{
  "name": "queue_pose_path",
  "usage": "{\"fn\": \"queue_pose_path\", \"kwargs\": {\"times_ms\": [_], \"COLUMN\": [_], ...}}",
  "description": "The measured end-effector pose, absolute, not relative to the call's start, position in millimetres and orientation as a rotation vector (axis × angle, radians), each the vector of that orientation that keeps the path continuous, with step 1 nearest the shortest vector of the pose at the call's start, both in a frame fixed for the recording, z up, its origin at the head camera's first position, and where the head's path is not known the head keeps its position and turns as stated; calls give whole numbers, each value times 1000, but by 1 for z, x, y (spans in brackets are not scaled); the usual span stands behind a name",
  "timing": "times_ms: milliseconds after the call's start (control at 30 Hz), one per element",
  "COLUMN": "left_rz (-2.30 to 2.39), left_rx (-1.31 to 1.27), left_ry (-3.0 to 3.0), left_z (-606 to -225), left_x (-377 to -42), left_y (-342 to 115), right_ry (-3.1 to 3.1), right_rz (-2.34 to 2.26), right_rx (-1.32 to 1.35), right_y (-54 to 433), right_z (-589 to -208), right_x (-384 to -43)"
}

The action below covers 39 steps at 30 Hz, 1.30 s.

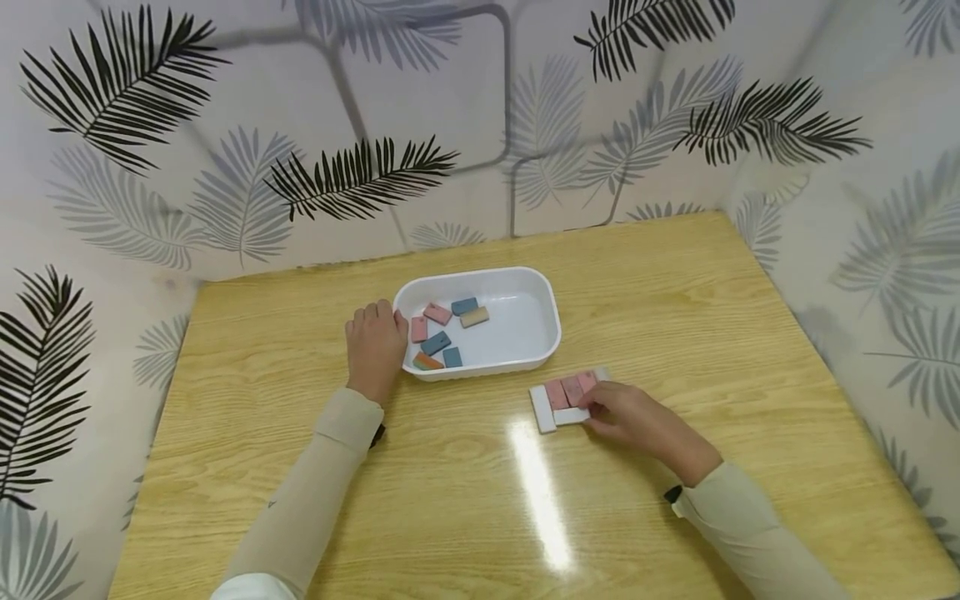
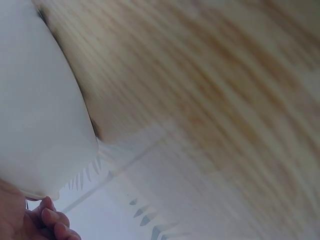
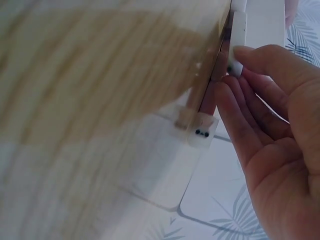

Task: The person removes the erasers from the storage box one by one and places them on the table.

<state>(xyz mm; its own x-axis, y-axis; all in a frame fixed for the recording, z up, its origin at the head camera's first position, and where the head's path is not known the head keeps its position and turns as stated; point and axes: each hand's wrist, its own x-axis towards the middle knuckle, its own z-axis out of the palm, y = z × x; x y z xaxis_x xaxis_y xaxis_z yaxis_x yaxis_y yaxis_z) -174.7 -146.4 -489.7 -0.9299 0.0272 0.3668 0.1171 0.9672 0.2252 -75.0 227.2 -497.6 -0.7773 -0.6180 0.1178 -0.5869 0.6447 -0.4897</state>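
My left hand (image 1: 375,342) grips the left end of a white plastic tray (image 1: 521,329). In the left wrist view, curled fingers (image 2: 52,220) meet the tray's edge. Over to the right, my right hand (image 1: 633,417) pinches a small white block (image 1: 572,415) at the near side of a row of pink blocks (image 1: 557,394). The right wrist view has the thumb against that white block (image 3: 239,40). Another white block (image 1: 542,408) lies along the row's left end, and one more (image 1: 602,373) shows at its right end, partly behind the fingers.
Inside the tray, toward its left side, lie several loose blocks: pink (image 1: 437,313), blue (image 1: 436,342), beige (image 1: 474,317) and orange-green (image 1: 427,362). The wooden table (image 1: 450,500) meets leaf-patterned cloth (image 1: 480,200) at the back and both sides.
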Motion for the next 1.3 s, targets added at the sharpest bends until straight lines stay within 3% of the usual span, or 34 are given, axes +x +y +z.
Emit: {"fn": "queue_pose_path", "kwargs": {"times_ms": [600, 767, 967, 1300], "left_rz": [-355, -357, -355, -361], "left_rx": [-82, -84, -89, -90], "left_ry": [-2762, -2757, -2746, -2755], "left_z": [-490, -489, -487, -488], "left_x": [-175, -174, -175, -175], "left_y": [-146, -146, -146, -146], "right_ry": [2857, 2888, 2970, 2868], "right_rz": [-678, -767, -846, -846], "right_rx": [-1014, -890, -723, -836], "right_y": [220, 225, 234, 189], "right_z": [-495, -482, -456, -428], "right_x": [-75, -79, -95, -136]}}
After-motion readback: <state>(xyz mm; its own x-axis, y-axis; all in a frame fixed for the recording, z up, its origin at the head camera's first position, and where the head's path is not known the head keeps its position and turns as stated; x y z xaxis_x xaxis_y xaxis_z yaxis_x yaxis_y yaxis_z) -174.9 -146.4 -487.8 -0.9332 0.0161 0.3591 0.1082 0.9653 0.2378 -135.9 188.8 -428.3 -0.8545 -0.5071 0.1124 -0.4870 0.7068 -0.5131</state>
